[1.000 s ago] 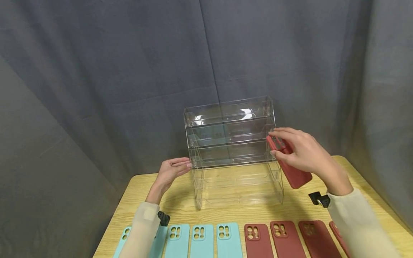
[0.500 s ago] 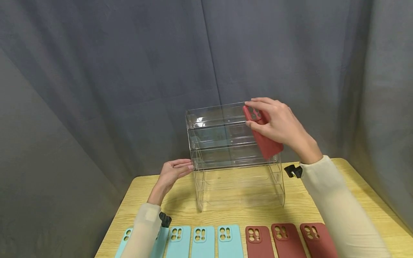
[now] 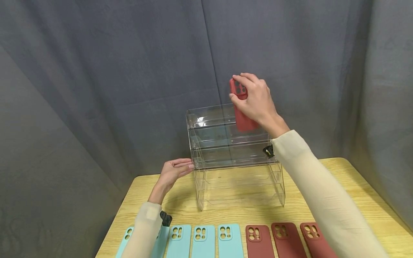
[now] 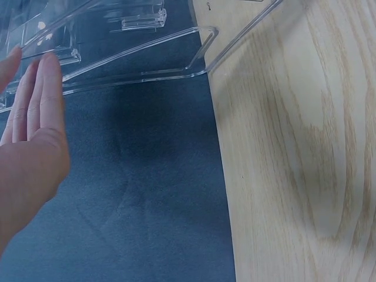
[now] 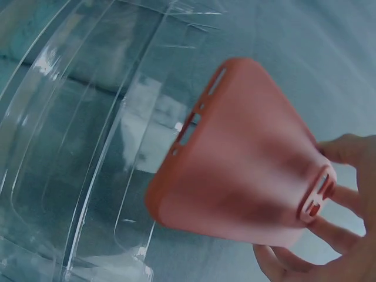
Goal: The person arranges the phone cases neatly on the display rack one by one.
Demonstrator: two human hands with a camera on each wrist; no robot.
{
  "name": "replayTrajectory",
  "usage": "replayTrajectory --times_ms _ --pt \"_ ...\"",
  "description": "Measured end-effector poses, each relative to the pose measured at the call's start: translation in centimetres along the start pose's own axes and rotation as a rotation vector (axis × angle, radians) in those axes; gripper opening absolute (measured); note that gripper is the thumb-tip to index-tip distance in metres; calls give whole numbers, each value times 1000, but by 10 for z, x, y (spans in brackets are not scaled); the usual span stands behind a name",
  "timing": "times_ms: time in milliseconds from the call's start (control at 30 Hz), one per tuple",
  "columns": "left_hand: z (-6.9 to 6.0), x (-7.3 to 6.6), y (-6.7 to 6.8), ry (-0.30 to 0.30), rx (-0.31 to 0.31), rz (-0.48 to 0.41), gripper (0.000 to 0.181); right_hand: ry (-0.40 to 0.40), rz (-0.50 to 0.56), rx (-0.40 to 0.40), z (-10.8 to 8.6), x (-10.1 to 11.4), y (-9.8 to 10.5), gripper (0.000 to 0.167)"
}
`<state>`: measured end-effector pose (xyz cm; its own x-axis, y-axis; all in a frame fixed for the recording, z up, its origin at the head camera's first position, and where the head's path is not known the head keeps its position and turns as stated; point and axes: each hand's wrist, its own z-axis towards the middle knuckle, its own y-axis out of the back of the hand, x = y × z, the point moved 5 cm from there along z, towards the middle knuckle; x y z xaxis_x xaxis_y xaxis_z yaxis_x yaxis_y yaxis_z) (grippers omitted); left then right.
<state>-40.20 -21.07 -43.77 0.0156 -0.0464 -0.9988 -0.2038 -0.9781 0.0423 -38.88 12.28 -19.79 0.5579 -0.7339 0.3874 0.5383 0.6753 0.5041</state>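
Note:
A clear tiered rack (image 3: 238, 165) stands on the table. At its left side, my left hand (image 3: 171, 174) touches the edge with straight fingers; the left wrist view shows the extended hand (image 4: 36, 126) beside the clear plastic. My right hand (image 3: 256, 100) pinches a red phone case (image 3: 244, 120) near its camera cutouts, held upright over the right half of the rack's top tier. In the right wrist view the case (image 5: 235, 158) hangs between fingers and thumb (image 5: 346, 205), its port end towards the rack (image 5: 88, 158).
Along the table's front lie several turquoise cases (image 3: 204, 245) on the left and several red cases (image 3: 259, 245) on the right, partly cut off or covered by the sleeves. Grey curtains (image 3: 145, 53) hang behind and beside the wooden table (image 3: 180, 211).
My right hand has carried the red case up and to the left, from beside the rack's right side to above its top tier. The left hand has hardly moved.

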Motion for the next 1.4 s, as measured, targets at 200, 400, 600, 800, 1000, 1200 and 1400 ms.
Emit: replayTrajectory --times_ms 200,400,600,800,1000,1200,1400 --pt "0 1 2 -3 -4 9 45 8 -38 -13 20 3 -18 54" --pt "2 2 -1 -9 -5 4 44 33 -126 -12 37 10 -29 55" --pt "2 2 -1 -11 -9 11 45 60 -180 21 47 17 -43 54" --pt "5 3 -3 -2 -12 -2 44 55 -193 19 52 13 -58 54" --pt "5 4 -5 11 -3 3 44 55 -254 3 49 8 -76 54" --pt "4 2 -4 3 0 1 43 127 -339 -22 48 11 -94 53" --pt "3 4 -5 5 11 9 46 113 -393 -46 45 12 -104 52"
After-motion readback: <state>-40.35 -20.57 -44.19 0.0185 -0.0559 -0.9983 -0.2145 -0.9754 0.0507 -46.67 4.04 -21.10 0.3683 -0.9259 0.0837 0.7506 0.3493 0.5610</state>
